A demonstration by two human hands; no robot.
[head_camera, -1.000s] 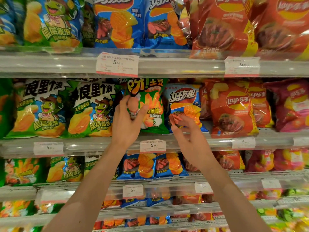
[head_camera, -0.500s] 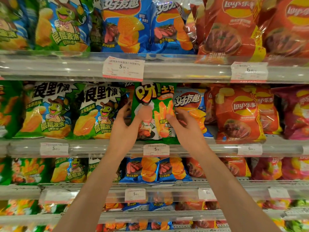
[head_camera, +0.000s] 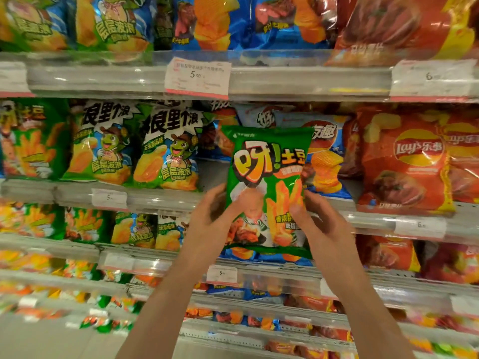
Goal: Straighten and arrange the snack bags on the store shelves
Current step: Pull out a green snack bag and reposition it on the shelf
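While both hands grip it, the green snack bag [head_camera: 267,177] hangs upright before the shelf [head_camera: 155,196]. Left hand [head_camera: 212,218] pinches its left edge, right hand [head_camera: 318,224] its right; thumbs look blurred.

Glossy plastic snack bag [head_camera: 267,177]

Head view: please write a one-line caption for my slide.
Both hands, left hand and right hand, hold a green snack bag in front of the stocked shelf.

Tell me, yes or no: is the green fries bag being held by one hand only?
No. Both the left hand and the right hand grip the green fries bag at its lower sides, in front of the shelf.
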